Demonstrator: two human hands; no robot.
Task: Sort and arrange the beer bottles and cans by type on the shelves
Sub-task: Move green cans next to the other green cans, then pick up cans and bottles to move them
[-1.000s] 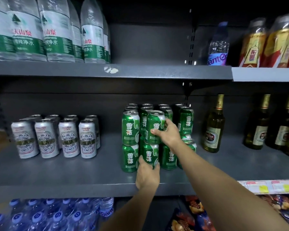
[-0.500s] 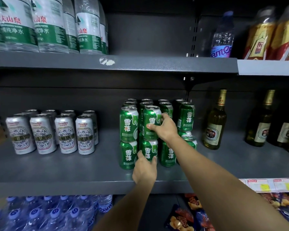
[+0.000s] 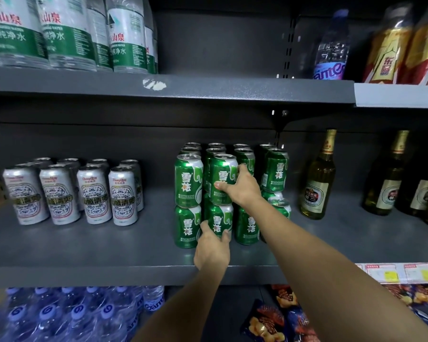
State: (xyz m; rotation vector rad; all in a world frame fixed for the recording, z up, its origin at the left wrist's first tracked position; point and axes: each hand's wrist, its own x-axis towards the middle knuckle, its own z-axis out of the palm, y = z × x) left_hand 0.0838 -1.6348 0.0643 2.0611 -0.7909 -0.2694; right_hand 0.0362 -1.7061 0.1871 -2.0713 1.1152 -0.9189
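Head view: right hand (image 3: 242,188) wrapped round upright upper green can (image 3: 222,178), stacked directly above lower green can (image 3: 218,222) held by left hand (image 3: 211,248) (both axes vertical) on middle shelf (image 3: 84,253).

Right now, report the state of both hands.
Left hand: grips the lower green aluminium beer can in the front stack.
Right hand: grips the upper green aluminium beer can stacked on it.

Glossy metal cans (image 3: 188,180), matt shelf (image 3: 109,253)
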